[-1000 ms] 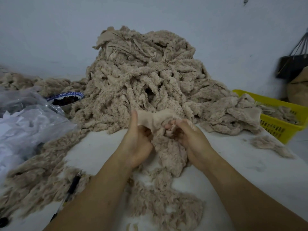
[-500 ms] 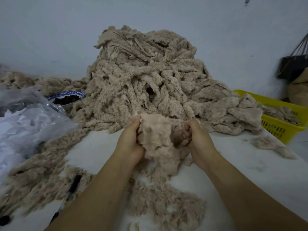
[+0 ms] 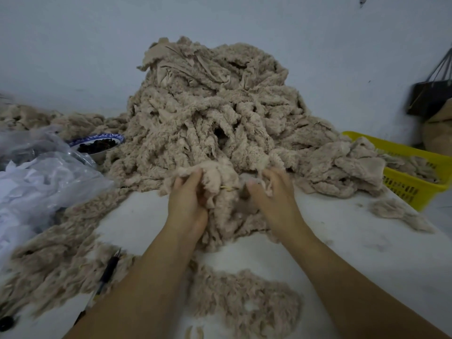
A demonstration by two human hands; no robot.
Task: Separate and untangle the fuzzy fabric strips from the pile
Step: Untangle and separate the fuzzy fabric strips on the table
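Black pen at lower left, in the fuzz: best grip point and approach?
Pinch the pen mid-barrel on its dark section, across its width, from straight above. It lies flat and slanted, with fuzzy scraps crowding both sides, so a sideways approach would likely snag fabric.

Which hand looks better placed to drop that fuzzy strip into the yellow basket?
Probably the right hand: the basket sits on its side, while the left hand grips the strip farther away.

1. One heap of beige fuzzy fabric strips (image 3: 208,113) stood beyond the fingers (image 3: 194,176).
2. One yellow slotted plastic basket (image 3: 403,150) sat right of them.
3. One blue-rimmed round bowl (image 3: 97,137) sat left of them.
4. One dark pen (image 3: 108,270) lay nearer, leftward.
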